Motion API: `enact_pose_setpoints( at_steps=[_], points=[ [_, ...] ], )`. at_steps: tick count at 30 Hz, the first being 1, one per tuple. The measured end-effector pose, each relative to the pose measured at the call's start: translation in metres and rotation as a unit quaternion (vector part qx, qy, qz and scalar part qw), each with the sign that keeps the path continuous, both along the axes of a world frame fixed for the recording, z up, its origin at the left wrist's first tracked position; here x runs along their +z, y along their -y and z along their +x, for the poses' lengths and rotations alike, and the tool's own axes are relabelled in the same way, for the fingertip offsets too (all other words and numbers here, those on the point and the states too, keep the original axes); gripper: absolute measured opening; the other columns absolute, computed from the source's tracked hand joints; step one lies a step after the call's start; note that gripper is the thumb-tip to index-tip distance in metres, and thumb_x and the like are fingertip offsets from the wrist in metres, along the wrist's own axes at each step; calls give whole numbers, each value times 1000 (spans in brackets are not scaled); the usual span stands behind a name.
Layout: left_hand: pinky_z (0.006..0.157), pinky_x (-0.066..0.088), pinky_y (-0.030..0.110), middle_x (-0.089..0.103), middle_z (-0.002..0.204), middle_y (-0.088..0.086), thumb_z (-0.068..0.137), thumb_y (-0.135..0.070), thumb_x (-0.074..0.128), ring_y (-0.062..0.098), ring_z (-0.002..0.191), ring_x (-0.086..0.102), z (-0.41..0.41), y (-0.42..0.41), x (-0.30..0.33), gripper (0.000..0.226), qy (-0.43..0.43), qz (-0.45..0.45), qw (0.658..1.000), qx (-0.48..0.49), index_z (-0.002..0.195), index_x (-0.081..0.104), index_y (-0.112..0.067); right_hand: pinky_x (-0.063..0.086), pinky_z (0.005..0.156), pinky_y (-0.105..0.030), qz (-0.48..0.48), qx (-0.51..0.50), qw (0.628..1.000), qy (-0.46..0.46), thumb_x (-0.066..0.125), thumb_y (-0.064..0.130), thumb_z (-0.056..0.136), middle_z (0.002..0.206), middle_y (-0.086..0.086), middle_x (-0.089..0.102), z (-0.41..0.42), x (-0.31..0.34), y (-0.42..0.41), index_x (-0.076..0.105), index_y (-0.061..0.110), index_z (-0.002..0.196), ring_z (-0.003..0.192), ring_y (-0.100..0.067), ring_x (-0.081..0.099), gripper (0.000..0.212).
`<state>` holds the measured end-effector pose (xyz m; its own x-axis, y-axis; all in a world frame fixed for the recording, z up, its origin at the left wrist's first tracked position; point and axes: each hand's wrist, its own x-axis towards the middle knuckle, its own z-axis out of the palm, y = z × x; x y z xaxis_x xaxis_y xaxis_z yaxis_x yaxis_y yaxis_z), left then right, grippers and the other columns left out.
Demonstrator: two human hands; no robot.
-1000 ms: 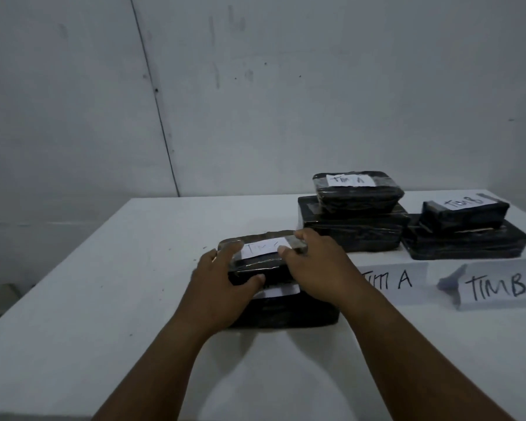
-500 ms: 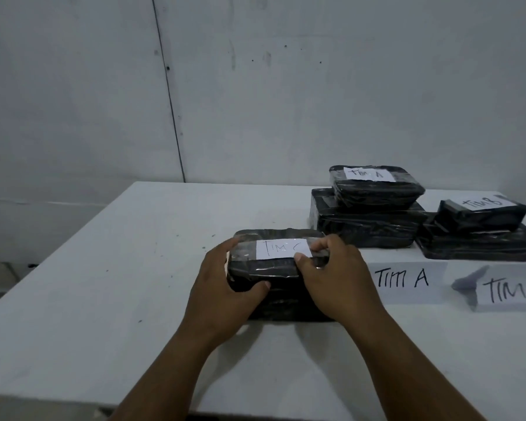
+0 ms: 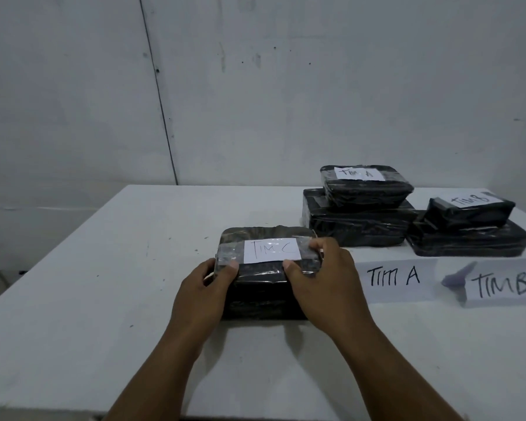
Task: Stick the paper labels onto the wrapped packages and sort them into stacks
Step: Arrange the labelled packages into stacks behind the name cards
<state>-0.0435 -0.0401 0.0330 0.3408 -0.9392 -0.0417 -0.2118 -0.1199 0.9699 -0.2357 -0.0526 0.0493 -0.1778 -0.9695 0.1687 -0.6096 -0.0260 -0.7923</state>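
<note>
Black wrapped package labelled "TIM C" tops another package.

We face a pale wall in dim light, a dark seam running down it at 11 o'clock, behind our white surface.

White table, grey wall
</note>
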Motion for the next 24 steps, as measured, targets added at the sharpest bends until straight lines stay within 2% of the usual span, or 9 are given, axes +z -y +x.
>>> enact_pose_setpoints(
  at_steps=[2, 4, 10, 14, 16, 19, 20, 22, 24],
  points=[
    [81, 52, 25, 71, 120, -11, 95, -45, 65, 10, 111, 65, 6, -2, 3, 38, -3, -26, 1000, 7, 130, 66, -32, 51, 99, -37, -32, -3, 999, 25, 75, 49, 85, 128, 8, 51, 2, 2, -3, 47, 37, 128, 114, -12, 53, 53],
    [90, 54, 31, 73, 120, -12, 92, -42, 70, 10, 113, 67, 13, -5, 10, 38, -16, -59, 998, 10, 130, 67, -34, 53, 96, -35, -68, -4, 997, 42, 76, 49, 84, 126, 11, 53, 6, 5, -7, 49, 38, 129, 109, -7, 55, 53],
    [84, 53, 24, 75, 114, -17, 88, -30, 74, 0, 104, 71, 15, -11, 54, 43, -24, -156, 987, -4, 129, 66, -38, 54, 88, -27, -157, 3, 981, 117, 75, 48, 85, 119, 21, 59, 5, 31, -16, 52, 45, 124, 107, 6, 56, 45],
    [88, 55, 29, 74, 117, -16, 71, -45, 73, 4, 106, 70, 2, -12, 86, 62, -26, -216, 976, -21, 132, 63, -37, 54, 84, -18, -183, 18, 965, 188, 79, 43, 83, 112, 28, 66, -10, 54, -20, 53, 49, 122, 105, 8, 64, 48],
    [90, 56, 32, 74, 119, -14, 69, -44, 73, 7, 109, 71, -8, -8, 99, 66, -31, -239, 970, -33, 134, 62, -36, 53, 86, -17, -192, 13, 955, 226, 83, 44, 78, 113, 30, 66, -22, 64, -21, 53, 49, 123, 106, 9, 65, 55],
    [87, 60, 25, 74, 120, -13, 68, -42, 73, 8, 110, 71, -30, 1, 115, 67, -37, -270, 960, -59, 134, 62, -37, 50, 95, -18, -195, -18, 944, 265, 84, 57, 64, 120, 26, 63, -46, 80, -20, 53, 44, 132, 112, 11, 60, 76],
    [86, 60, 22, 73, 122, -11, 68, -42, 73, 9, 111, 70, -38, 4, 120, 69, -38, -278, 957, -70, 136, 61, -35, 50, 93, -17, -194, -25, 942, 272, 84, 58, 63, 114, 28, 66, -56, 85, -19, 56, 43, 130, 108, 12, 62, 74],
    [84, 58, 18, 73, 123, -10, 69, -41, 73, 8, 110, 70, -60, 12, 129, 71, -42, -292, 950, -97, 138, 60, -32, 55, 84, -19, -191, -36, 938, 288, 87, 52, 65, 98, 31, 72, -77, 95, -18, 61, 46, 112, 98, 11, 68, 54],
    [81, 58, 17, 72, 124, -9, 71, -40, 75, 7, 110, 70, -83, 21, 137, 70, -49, -300, 945, -123, 139, 59, -31, 60, 81, -25, -190, -51, 934, 297, 88, 50, 64, 92, 26, 75, -100, 103, -18, 63, 45, 102, 91, 6, 72, 46]
  ],
)
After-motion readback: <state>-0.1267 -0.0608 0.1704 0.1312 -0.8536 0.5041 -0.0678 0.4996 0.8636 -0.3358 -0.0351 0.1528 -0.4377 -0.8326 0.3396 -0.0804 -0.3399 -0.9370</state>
